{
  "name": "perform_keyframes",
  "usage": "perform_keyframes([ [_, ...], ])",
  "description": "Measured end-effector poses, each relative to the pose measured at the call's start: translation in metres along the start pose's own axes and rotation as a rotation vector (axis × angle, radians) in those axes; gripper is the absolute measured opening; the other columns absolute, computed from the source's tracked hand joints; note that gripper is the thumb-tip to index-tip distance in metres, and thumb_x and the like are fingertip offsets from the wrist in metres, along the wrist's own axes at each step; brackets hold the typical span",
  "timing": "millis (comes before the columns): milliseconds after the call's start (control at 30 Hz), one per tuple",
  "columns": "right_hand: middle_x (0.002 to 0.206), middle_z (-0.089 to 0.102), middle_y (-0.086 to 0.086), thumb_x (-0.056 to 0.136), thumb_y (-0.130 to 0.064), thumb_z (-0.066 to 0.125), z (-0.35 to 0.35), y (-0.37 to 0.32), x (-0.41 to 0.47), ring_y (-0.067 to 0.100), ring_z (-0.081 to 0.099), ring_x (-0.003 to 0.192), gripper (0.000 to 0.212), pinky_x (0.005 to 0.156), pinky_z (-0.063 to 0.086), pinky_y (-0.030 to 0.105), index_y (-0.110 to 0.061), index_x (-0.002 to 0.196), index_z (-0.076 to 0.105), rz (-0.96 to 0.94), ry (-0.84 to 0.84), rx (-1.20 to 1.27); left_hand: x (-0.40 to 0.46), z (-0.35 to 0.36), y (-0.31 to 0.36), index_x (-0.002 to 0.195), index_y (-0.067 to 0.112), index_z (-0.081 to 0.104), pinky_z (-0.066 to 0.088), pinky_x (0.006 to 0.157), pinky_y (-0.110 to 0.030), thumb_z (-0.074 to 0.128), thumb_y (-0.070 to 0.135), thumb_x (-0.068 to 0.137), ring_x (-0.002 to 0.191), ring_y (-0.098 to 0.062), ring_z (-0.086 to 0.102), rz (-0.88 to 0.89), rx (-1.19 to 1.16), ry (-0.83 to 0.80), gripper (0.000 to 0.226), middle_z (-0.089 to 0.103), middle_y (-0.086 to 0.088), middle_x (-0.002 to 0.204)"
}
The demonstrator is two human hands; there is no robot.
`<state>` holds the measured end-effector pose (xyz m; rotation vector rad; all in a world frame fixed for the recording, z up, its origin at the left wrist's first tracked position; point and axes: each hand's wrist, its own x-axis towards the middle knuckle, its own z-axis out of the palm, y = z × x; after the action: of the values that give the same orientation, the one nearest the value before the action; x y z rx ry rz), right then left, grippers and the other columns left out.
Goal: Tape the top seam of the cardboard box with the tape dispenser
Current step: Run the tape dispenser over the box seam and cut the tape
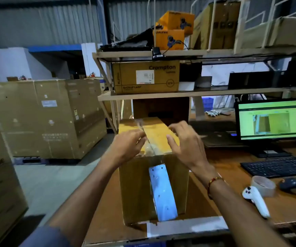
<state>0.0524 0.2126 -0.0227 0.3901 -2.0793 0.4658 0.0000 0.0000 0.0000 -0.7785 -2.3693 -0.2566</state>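
A tall cardboard box [138, 189] stands on the wooden table in front of me. Clear tape [149, 148] runs along its top seam and over the near edge. A pale blue tape dispenser [162, 193] with a serrated upper edge lies against the box's front face, and no hand touches it. My left hand [128, 146] rests on the left top flap with its fingertips at the seam. My right hand [185, 142] is over the right flap, fingers spread and slightly blurred. Neither hand holds anything.
To the right on the table [232, 168] lie a roll of clear tape [263, 186], a white controller [256, 200], a dark scanner [295, 184], a keyboard [277, 166] and a lit monitor [272, 120]. Shelves with cartons [145, 77] rise behind the box. Large cartons [47, 118] stand on the floor at left.
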Motion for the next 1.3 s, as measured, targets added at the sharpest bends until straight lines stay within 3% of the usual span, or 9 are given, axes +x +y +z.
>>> perform_keyframes([
  [100, 0.108, 0.063, 0.002, 0.096, -0.024, 0.064, 0.015, -0.001, -0.039, 0.012, 0.062, 0.091, 0.023, 0.074, 0.061, 0.031, -0.014, 0.116, 0.063, 0.081, -0.046, 0.095, -0.005, 0.015, -0.007, 0.123, 0.020, 0.065, 0.046, 0.090, -0.030, 0.045, 0.033, 0.102, 0.115, -0.017, 0.060, 0.046, -0.104, -0.243, 0.032, 0.065, 0.002, 0.130],
  [200, 0.110, 0.061, -0.004, 0.096, -0.035, 0.061, 0.034, -0.006, -0.081, 0.011, 0.061, 0.093, 0.024, 0.075, 0.061, 0.034, -0.024, 0.118, 0.058, 0.182, -0.128, 0.113, -0.010, 0.025, -0.009, 0.132, 0.024, 0.059, 0.042, 0.105, -0.039, 0.039, 0.037, 0.104, 0.129, -0.017, 0.050, 0.049, -0.184, -0.385, 0.038, 0.056, 0.005, 0.143],
  [333, 0.122, 0.049, -0.010, 0.094, -0.062, 0.047, 0.047, -0.025, -0.121, 0.010, 0.058, 0.102, 0.056, 0.078, 0.061, 0.032, -0.041, 0.143, 0.029, 0.363, -0.250, 0.146, -0.007, 0.032, -0.012, 0.144, 0.029, 0.047, 0.031, 0.114, -0.044, 0.029, 0.046, 0.104, 0.140, -0.018, 0.037, 0.054, -0.182, -0.478, 0.048, 0.043, 0.006, 0.154],
  [467, 0.127, 0.038, -0.009, 0.081, -0.085, 0.037, 0.050, -0.050, -0.134, 0.009, 0.048, 0.102, 0.091, 0.077, 0.056, 0.026, -0.044, 0.154, 0.000, 0.477, -0.296, 0.069, 0.002, 0.035, -0.016, 0.146, 0.030, 0.043, 0.028, 0.116, -0.045, 0.030, 0.048, 0.102, 0.143, -0.020, 0.033, 0.123, -0.157, -0.509, 0.050, 0.038, 0.006, 0.157],
  [600, 0.144, 0.028, -0.004, 0.088, -0.067, 0.055, 0.059, -0.068, -0.138, 0.013, 0.055, 0.103, 0.097, 0.079, 0.058, 0.025, -0.044, 0.152, -0.014, 0.498, -0.333, 0.027, 0.004, 0.038, -0.018, 0.149, 0.037, 0.036, 0.016, 0.122, -0.048, 0.019, 0.056, 0.095, 0.152, -0.018, 0.015, 0.219, -0.133, -0.505, 0.060, 0.031, 0.010, 0.161],
  [700, 0.148, 0.025, 0.000, 0.096, -0.054, 0.053, 0.064, -0.073, -0.141, 0.012, 0.057, 0.093, 0.089, 0.078, 0.058, 0.021, -0.043, 0.154, -0.013, 0.513, -0.354, -0.071, 0.002, 0.040, -0.019, 0.151, 0.041, 0.029, 0.019, 0.121, -0.049, 0.022, 0.052, 0.101, 0.151, -0.016, 0.021, 0.222, -0.184, -0.566, 0.052, 0.024, 0.011, 0.163],
  [900, 0.130, 0.034, 0.001, 0.097, -0.053, 0.050, 0.067, -0.074, -0.147, 0.009, 0.054, 0.075, 0.084, 0.064, 0.052, 0.016, -0.041, 0.158, -0.007, 0.498, -0.346, -0.145, 0.000, 0.038, -0.017, 0.151, 0.041, 0.028, 0.022, 0.118, -0.043, 0.026, 0.045, 0.104, 0.149, -0.017, 0.026, 0.208, -0.198, -0.590, 0.047, 0.021, 0.012, 0.164],
  [1167, 0.128, 0.034, -0.002, 0.096, -0.060, 0.045, 0.068, -0.075, -0.165, 0.008, 0.055, 0.079, 0.088, 0.063, 0.044, 0.012, -0.046, 0.151, -0.023, 0.563, -0.433, -0.140, -0.003, 0.038, -0.018, 0.152, 0.041, 0.028, 0.021, 0.118, -0.044, 0.026, 0.045, 0.105, 0.149, -0.018, 0.025, 0.216, -0.211, -0.574, 0.047, 0.021, 0.011, 0.164],
  [1300, 0.131, 0.034, -0.002, 0.096, -0.061, 0.044, 0.063, -0.073, -0.167, 0.009, 0.054, 0.081, 0.083, 0.063, 0.040, 0.013, -0.046, 0.155, -0.013, 0.597, -0.507, -0.137, 0.000, 0.036, -0.026, 0.153, 0.040, 0.023, 0.018, 0.118, -0.044, 0.033, 0.057, 0.093, 0.150, -0.020, 0.020, 0.220, -0.243, -0.642, 0.063, 0.015, 0.010, 0.166],
])
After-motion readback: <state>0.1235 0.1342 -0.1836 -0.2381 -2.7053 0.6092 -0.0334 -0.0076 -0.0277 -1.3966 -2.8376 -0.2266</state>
